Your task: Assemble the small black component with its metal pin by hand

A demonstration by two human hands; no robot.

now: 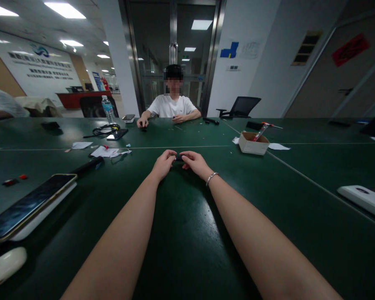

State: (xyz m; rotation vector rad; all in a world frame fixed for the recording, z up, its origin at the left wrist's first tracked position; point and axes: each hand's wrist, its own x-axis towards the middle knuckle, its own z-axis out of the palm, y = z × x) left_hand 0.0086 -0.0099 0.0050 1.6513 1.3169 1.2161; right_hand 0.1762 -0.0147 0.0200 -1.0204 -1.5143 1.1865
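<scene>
At mid-table in the head view, the black piece (179, 158) sits btwn the L hand (163, 164) and R hand (197, 163) of the wearer. Both grasp it: L pinches one end w/ thumb & fingers, R has the other end the same way. Whether it touches the table (181, 233) or is just above, can't tell.

Progress, as far as I can judge: piece is in both hands, not yet let go or set down, so handling looks mid-way. Too small & dark to tell if any part of it is done, or what's left on it.

Count: 1 black piece held, 2 hands on it, 1 bracelet (211, 179) on the R wrist. 1 box (253, 146) to the R, w/ 1 red-handled tool (261, 132) leaning in it. 1 bottle (107, 107) far L, w/ 1 cable (101, 131) nr it, & 1 phone (117, 134) just beside the cable. 1 big phone (34, 204) near L, tilted. 1 white device (367, 199) at R edge. 1 co-worker (174, 107) opposite; another person's sleeve (6, 102) at far L. 2 chairs (241, 107) visible.
</scene>
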